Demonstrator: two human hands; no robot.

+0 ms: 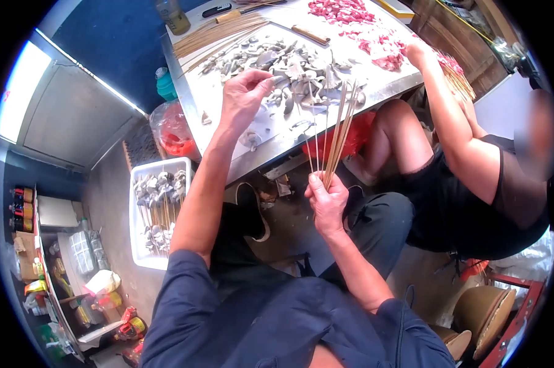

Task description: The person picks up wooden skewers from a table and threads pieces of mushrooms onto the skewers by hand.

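Observation:
Several thin wooden skewers [340,132] stand up in a fanned bundle from my right hand [327,199], whose fingers are wrapped round their lower ends. Over the left part of the metal table [221,156], my left hand [245,95] has thumb and fingers pinched together at the edge of a pile of grey mushroom pieces [295,67]. What the pinch holds is too small to make out. Loose skewers [218,35] lie at the table's back left. A white tray [135,236] on the floor at the left holds skewers threaded with grey pieces.
At the right sits a co-worker [473,165], one hand at a heap of red meat [384,46], with meat skewers [458,80] nearby. A wooden-handled knife [310,34] lies behind the mushrooms. Red plastic bags [175,129] hang by the table; shelves [59,276] stand at the left.

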